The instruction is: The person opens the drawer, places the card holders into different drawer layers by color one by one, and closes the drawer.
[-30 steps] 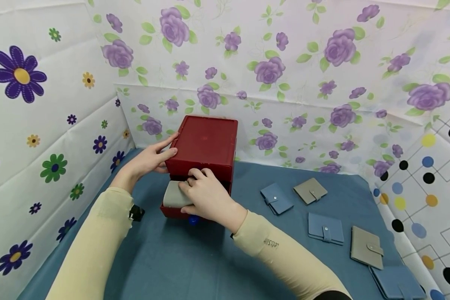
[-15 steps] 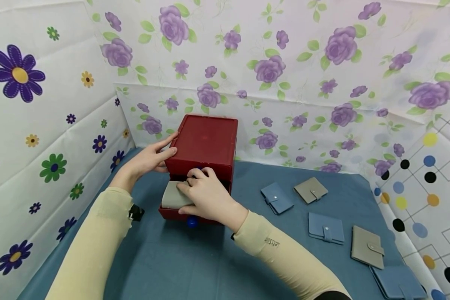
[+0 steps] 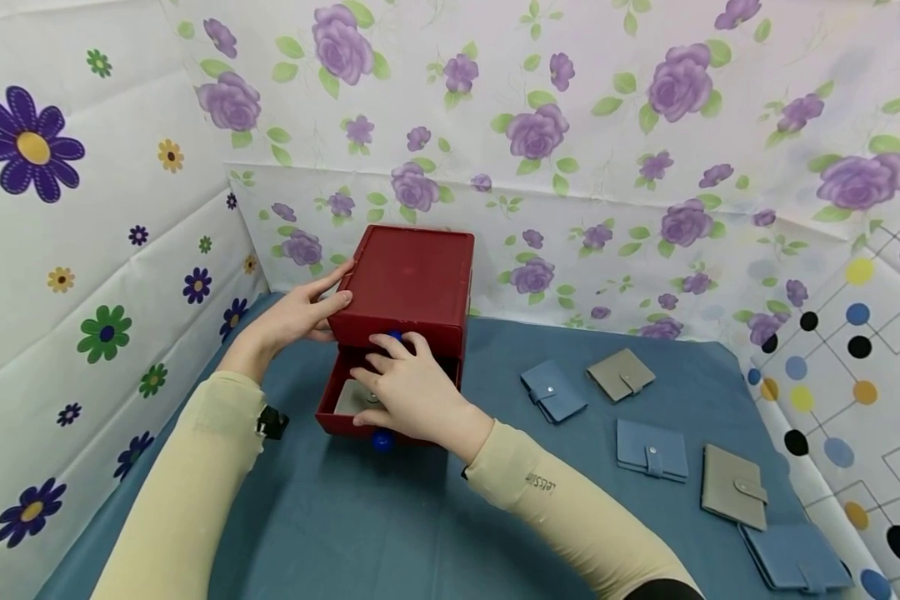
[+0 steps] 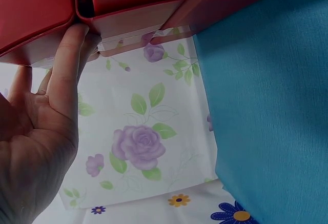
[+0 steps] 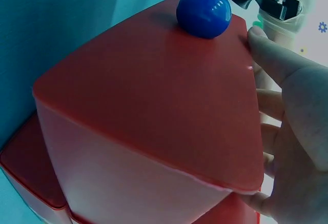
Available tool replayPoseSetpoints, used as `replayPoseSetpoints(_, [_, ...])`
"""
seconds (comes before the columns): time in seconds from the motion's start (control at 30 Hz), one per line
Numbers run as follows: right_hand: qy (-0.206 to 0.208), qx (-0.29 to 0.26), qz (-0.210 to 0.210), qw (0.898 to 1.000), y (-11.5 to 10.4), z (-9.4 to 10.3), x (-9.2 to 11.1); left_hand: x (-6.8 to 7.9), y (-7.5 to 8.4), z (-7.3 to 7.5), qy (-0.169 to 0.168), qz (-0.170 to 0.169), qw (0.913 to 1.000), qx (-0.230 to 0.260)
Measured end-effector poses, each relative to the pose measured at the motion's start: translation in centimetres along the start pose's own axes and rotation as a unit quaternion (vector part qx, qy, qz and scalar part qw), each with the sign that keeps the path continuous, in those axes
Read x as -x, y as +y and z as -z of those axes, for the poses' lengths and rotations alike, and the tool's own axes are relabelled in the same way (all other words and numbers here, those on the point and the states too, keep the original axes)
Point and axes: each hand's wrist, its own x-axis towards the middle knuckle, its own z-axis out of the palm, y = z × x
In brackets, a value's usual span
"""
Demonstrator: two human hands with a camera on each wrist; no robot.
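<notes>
A red two-drawer cabinet (image 3: 412, 279) stands on the cloth-covered table, its lower drawer (image 3: 328, 417) pulled out. Inside that drawer lies a grey wallet (image 3: 351, 397), partly covered by my right hand (image 3: 416, 392). That hand is over the drawer's front edge, its fingers spread and loosely bent, its thumb near the front wall. My left hand (image 3: 288, 321) rests on the cabinet's left side, thumb at the top edge and fingers extended. In the right wrist view a blue knob (image 5: 204, 12) sits on the drawer front, with the right thumb near its edge.
To the right lie blue wallets (image 3: 553, 392) (image 3: 651, 450) (image 3: 793, 557) and grey-beige wallets (image 3: 621, 375) (image 3: 733, 486), each with a strap. A flowered cloth wall (image 3: 532, 225) stands close behind the cabinet. The blue table cloth (image 3: 330, 533) extends in front.
The grey wallet, earlier standing up above the drawer rim under my right hand, now lies lower inside the drawer. The right fingers have loosened from it. My left hand stays on the cabinet.
</notes>
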Motion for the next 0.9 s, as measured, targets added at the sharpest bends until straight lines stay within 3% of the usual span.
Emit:
replayPoseSetpoints(0.27, [0.010, -0.003, 0.009, 1.000, 0.1, -0.3, 0.0, 0.0, 0.0, 0.1, 0.002, -0.003, 1.0000, -0.001])
replayPoseSetpoints(0.4, [0.032, -0.060, 0.014, 0.998, 0.8, -0.2, 0.3, -0.1, 0.0, 0.1, 0.000, -0.006, 1.0000, -0.001])
replayPoseSetpoints(0.6, [0.092, -0.176, -0.017, 0.980, 2.7, 0.1, 1.3, -0.1, 0.0, 0.0, -0.004, -0.009, 0.9999, -0.004])
replayPoseSetpoints(0.9, [0.164, -0.217, -0.029, 0.962, 4.3, -0.1, 3.3, -0.1, 0.0, 0.2, 0.000, -0.005, 1.0000, -0.002])
